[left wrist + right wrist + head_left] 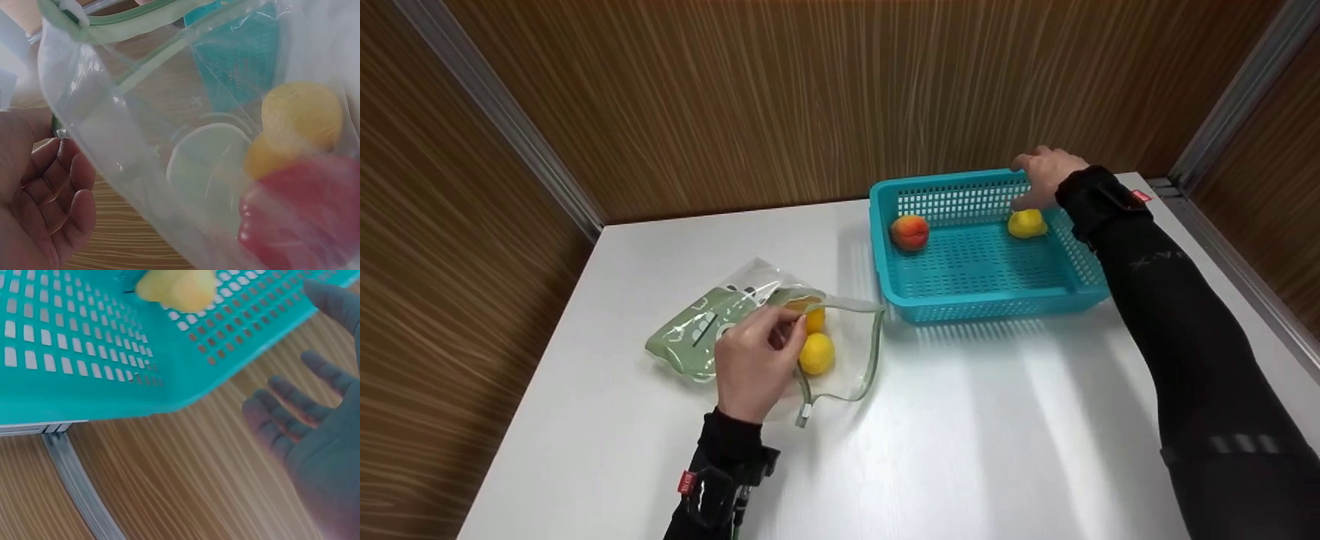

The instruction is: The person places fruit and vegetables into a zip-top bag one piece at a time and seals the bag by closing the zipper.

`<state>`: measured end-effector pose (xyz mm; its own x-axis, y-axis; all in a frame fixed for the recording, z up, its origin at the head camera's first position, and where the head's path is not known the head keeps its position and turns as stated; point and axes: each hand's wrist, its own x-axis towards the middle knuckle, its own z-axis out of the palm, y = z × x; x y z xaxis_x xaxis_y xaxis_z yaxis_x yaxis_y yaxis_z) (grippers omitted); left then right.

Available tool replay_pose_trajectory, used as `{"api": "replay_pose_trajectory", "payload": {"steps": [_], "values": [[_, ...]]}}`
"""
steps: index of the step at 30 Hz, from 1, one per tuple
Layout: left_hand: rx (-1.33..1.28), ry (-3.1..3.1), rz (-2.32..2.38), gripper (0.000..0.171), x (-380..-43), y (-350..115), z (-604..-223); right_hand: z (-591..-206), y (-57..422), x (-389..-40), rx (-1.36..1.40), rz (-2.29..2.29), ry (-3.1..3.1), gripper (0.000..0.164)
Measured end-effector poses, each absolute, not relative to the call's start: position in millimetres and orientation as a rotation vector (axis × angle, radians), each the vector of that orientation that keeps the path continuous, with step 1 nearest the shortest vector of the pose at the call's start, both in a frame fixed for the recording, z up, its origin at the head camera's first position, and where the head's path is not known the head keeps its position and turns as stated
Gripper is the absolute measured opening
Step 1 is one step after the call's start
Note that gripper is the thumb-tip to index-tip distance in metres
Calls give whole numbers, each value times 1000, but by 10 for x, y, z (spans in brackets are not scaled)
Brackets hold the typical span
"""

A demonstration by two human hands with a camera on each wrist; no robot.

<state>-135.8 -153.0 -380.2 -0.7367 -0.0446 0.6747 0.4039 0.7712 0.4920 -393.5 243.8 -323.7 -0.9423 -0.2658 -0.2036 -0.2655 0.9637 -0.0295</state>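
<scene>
My left hand (756,365) pinches the green-edged rim of a clear plastic bag (855,360) with thumb and fingertips. Through the plastic show a round yellow fruit (817,354), an orange-coloured fruit (815,319) and, in the left wrist view, a glossy red lobed item (306,211), partly cut off. Over the back right of a teal basket (990,300), my right hand (1046,178) hovers with fingers spread and relaxed, holding nothing. Just below it in the basket lies a yellow fruit (1026,223) with a narrower end. A red-orange peach (910,232) rests at the basket's left side.
Bag and basket lie on a white table (930,450), the basket at the back right. A wood-grain panel (750,105) rises behind the table. Metal posts (502,112) stand at the panel corners. The bag's green printed part (690,334) spreads to the left.
</scene>
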Motion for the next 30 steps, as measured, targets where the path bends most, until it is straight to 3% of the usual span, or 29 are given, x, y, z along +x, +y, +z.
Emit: {"api": "replay_pose_trajectory", "payload": {"steps": [10,24,30], "values": [[-310,-2295,-844,4,-1266,-1446,-3797,-3645,2528,-3982,-396,-2,2835,65],[-313,-2267,-838,6,-1247,-1444,-3784,-4091,2655,-4059,-321,-32,2705,78],[-307,-2275,-838,4,-1250,-1452,-3790,-4217,2686,-4131,-317,-52,2700,67]]}}
